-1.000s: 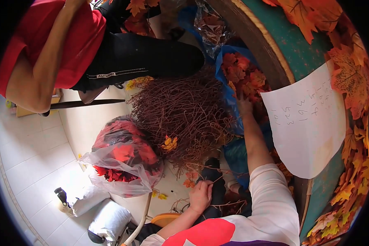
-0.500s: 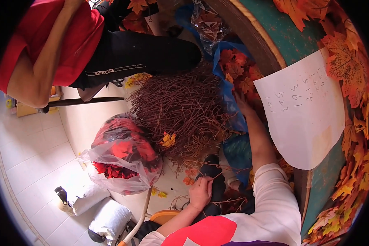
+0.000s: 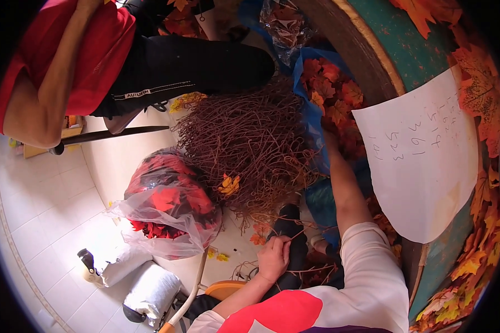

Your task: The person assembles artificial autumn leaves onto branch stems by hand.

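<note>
My left hand (image 3: 274, 259) is closed at my lap, its fingers pinched round a thin brown twig (image 3: 301, 228) that runs out to the right. Orange artificial maple leaves (image 3: 259, 233) hang by that twig. My right arm reaches forward, and my right hand (image 3: 330, 136) is inside a blue plastic bag (image 3: 315, 133) filled with red-orange artificial maple leaves (image 3: 334, 94). Its fingers are hidden among the leaves and in shadow. Just left of the bag lies a big tangled heap of brown twigs (image 3: 241, 144) with a yellow leaf (image 3: 228, 185) on it.
A clear bag of red leaves (image 3: 169, 205) stands left of the heap. At the right, a green table (image 3: 384, 50) bears a handwritten white sheet (image 3: 422, 161) and leaf garlands (image 3: 483, 238). A co-worker in red (image 3: 103, 61) sits far left. White wrapped rolls (image 3: 151, 291) lie lower left.
My right hand has gone deeper into the leaves in the blue bag, and its fingers are now covered. My left hand stays in place. The view has shifted slightly.
</note>
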Available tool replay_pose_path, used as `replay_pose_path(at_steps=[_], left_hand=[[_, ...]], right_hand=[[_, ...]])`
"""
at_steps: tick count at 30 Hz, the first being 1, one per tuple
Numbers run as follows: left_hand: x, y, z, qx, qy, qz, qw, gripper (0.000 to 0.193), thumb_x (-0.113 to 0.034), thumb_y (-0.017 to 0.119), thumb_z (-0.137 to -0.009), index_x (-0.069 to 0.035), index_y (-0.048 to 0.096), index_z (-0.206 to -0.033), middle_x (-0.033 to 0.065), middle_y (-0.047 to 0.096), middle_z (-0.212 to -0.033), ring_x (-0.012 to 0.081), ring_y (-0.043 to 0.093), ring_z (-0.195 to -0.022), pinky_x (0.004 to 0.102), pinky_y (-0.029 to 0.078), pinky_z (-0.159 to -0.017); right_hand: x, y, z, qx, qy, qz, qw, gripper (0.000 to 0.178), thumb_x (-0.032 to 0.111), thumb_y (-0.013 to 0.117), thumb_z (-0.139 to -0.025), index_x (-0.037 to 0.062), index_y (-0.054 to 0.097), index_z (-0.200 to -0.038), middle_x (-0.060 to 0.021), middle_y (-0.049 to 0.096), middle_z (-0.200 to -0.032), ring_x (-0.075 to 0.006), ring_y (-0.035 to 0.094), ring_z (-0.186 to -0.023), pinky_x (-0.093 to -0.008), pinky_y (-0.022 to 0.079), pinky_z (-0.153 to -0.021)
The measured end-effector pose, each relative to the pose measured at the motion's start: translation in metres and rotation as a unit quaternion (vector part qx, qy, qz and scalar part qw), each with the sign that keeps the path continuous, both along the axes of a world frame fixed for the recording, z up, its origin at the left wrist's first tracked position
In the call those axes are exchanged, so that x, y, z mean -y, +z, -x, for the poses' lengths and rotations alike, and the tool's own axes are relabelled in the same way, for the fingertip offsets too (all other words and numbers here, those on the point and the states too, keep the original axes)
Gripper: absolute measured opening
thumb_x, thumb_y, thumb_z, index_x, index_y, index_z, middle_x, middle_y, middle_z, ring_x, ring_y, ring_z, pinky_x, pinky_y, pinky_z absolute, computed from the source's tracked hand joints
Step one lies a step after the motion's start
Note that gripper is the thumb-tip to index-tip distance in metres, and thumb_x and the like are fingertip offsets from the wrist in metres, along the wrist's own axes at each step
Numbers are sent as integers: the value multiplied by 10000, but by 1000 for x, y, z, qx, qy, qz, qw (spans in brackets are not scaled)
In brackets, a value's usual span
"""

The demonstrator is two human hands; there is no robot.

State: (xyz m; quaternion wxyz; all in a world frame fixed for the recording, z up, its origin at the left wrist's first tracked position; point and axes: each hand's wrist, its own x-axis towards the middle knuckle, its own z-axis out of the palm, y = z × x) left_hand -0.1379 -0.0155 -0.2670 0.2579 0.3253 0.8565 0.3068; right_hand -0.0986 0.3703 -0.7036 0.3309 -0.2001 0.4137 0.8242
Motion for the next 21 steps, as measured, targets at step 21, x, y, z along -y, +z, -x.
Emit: replay_pose_path(at_steps=[21], left_hand=[[15,0,3,-15,10,-18,1000,83,-121,585,-805,-94,540,-869,78,562,-763,278,583,-679,363,470,-571]], right_hand=[[-20,186,-32,546,413,-722,101,575,137,709,-683,86,502,-1216,-146,616,-1063,-285,593,-957,-343,457,-826]])
